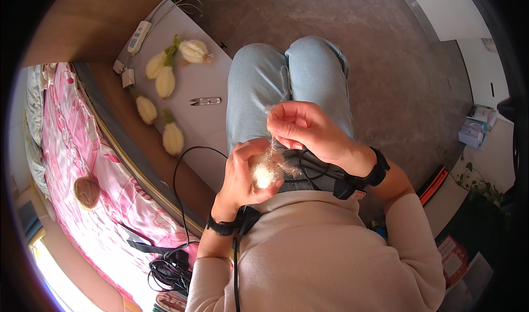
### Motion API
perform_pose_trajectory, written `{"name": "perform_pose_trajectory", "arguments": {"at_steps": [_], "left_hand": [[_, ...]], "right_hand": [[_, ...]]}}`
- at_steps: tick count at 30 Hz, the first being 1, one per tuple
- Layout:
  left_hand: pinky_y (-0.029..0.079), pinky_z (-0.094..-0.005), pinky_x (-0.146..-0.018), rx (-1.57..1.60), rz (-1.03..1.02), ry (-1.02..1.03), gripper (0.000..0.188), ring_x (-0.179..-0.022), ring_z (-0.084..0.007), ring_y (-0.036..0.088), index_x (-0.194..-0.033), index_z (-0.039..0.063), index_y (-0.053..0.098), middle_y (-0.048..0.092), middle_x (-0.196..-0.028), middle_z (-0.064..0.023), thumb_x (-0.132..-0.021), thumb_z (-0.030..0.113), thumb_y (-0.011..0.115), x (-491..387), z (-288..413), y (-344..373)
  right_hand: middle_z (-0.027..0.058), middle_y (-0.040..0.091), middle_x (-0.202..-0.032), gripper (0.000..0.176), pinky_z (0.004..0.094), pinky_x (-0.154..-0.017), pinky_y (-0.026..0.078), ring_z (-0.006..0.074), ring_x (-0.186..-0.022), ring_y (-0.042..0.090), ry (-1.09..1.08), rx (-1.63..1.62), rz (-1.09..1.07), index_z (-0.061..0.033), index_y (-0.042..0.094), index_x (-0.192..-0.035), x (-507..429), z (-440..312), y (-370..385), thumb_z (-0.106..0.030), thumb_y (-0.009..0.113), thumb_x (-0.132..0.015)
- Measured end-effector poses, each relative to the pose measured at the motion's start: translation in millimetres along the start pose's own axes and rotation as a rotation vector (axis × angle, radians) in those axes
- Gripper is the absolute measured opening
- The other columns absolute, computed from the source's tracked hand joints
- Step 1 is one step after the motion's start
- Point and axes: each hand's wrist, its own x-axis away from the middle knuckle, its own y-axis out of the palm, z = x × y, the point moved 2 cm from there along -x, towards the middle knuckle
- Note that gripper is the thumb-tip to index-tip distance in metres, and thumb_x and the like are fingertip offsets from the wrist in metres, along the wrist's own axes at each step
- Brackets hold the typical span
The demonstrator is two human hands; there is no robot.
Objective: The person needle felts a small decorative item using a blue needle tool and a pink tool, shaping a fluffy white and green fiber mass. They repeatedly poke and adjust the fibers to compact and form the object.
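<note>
Over my lap, my left hand (248, 171) holds a small fuzzy cream yarn piece (263, 175), brightly lit by the sun. Brownish yarn strands stick out from its side. Above it, my right hand (306, 130) pinches a thin fuzzy strand (273, 142) between thumb and fingertips; the strand runs down to the piece. A loose grey-brown yarn (284, 80) lies over the jeans between my knees. Whether a hook or needle is in my fingers cannot be seen.
On the table at left lie metal thread snips (205, 101), several fuzzy cream pieces with green tops (172, 138) and a white power strip (139, 37). A brown yarn ball (86, 192) rests on the pink bedding (124, 180). A black cable (175, 180) loops beside my left arm.
</note>
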Motion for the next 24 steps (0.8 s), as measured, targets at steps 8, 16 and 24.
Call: {"name": "perform_pose_trajectory", "arguments": {"at_steps": [8, 16, 24], "left_hand": [[0.044, -0.0447, -0.086, 0.433, 0.024, 0.016, 0.064, -0.101, -0.0317, 0.053, -0.12, 0.007, 0.035, 0.052, -0.11, -0.0201, -0.07, 0.017, 0.074, 5.5, 7.1, 1.2], [0.04, -0.0405, -0.091, 0.41, 0.103, -0.075, 0.05, -0.106, -0.0295, 0.051, -0.115, 0.001, 0.049, 0.054, -0.113, -0.0187, -0.071, 0.016, 0.07, 1.8, 12.4, -16.3], [0.041, -0.0431, -0.091, 0.253, 0.203, -0.124, 0.086, -0.104, -0.0295, 0.051, -0.134, 0.0, 0.031, 0.032, -0.131, -0.0205, -0.07, 0.039, 0.074, 2.8, 6.6, -31.1]], "right_hand": [[0.0014, 0.061, -0.076, 0.015, 0.0182, -0.052, 0.038, 0.0052, -0.061, 0.05, -0.123, 0.2, 0.018, -0.0033, 0.059, -0.09, -17.4, -10.2, -4.5, -0.019, 0.059, -0.09], [0.0071, 0.063, -0.07, 0.016, 0.0264, -0.054, 0.045, 0.0144, -0.062, 0.06, -0.164, 0.87, 0.348, -0.0046, 0.061, -0.087, -22.6, 25.5, -48.2, -0.02, 0.056, -0.09], [0.0112, 0.059, -0.071, 0.014, 0.0425, -0.062, 0.045, 0.0327, -0.071, 0.058, -0.105, 1.359, 0.003, -0.0069, 0.057, -0.076, -2.4, 87.1, -57.2, -0.019, 0.062, -0.081]]}}
